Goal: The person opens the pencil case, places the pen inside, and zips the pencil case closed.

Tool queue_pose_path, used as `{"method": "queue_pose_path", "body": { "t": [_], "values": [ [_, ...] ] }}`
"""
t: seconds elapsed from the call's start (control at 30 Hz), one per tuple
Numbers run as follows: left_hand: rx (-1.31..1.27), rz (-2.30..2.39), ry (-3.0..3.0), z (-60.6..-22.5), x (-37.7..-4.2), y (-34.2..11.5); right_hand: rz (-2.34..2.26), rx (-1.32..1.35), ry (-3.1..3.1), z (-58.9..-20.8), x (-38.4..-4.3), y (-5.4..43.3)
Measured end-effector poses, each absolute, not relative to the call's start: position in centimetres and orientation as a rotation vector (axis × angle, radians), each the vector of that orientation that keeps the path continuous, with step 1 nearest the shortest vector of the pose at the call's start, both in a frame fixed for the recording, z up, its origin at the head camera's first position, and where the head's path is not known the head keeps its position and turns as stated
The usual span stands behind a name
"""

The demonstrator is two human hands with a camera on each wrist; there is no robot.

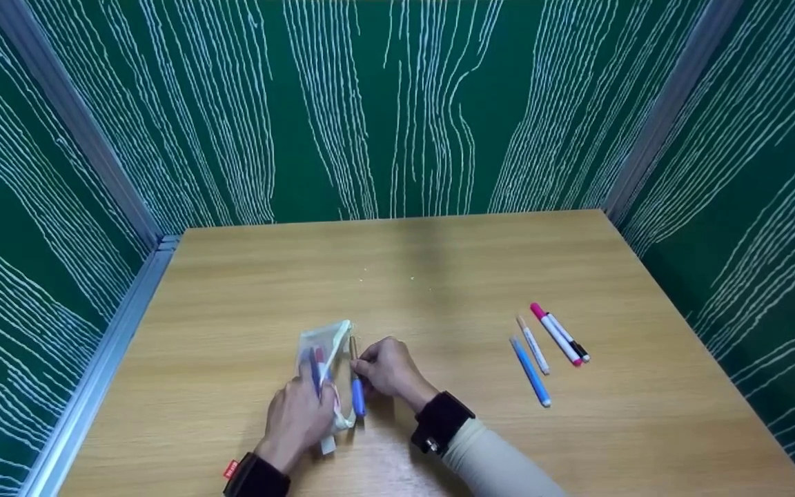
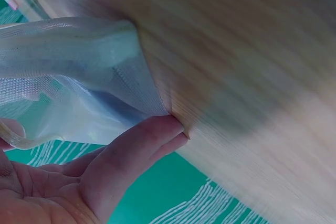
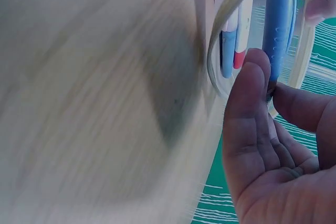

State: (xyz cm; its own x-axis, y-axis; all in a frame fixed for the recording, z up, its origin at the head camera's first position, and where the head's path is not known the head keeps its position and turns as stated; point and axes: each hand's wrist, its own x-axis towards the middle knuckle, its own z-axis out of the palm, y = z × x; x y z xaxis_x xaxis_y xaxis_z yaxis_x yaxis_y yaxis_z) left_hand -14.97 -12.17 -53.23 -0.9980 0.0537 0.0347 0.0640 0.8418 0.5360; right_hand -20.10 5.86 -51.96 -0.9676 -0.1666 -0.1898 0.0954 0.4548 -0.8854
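A translucent mesh pouch [image 1: 328,336] stands with its mouth toward the right. My left hand [image 1: 297,417] holds it, fingers along the outside and thumb at the pale rim. Between the thumb and fingertips of my right hand [image 1: 394,369] is a blue-capped marker [image 1: 357,397], pinched at its darker part. The right wrist view shows the marker's blue cap [image 3: 279,30] at the pouch's mouth. Behind the rim [image 3: 215,51] lie several pens, among them a blue-ended one [image 3: 227,53] and a red-ended one [image 3: 240,51]. The mesh [image 2: 79,51] blurs the contents in the left wrist view.
To the right on the wooden table [image 1: 439,297] lie a light-blue marker [image 1: 530,371], a slim white pen [image 1: 533,345], a pink-capped marker [image 1: 556,334] and a black-capped marker [image 1: 568,337]. Green walls with white lines [image 1: 432,103] surround the table's back and sides.
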Motion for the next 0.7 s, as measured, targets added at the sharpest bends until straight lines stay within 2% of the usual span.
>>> {"method": "queue_pose_path", "body": {
  "t": [0.7],
  "values": [
    [-0.139,-0.804,-2.940,-53.5,-15.1,-12.2,-1.580,-0.044,2.499,-53.0,-20.3,3.0]
  ]
}}
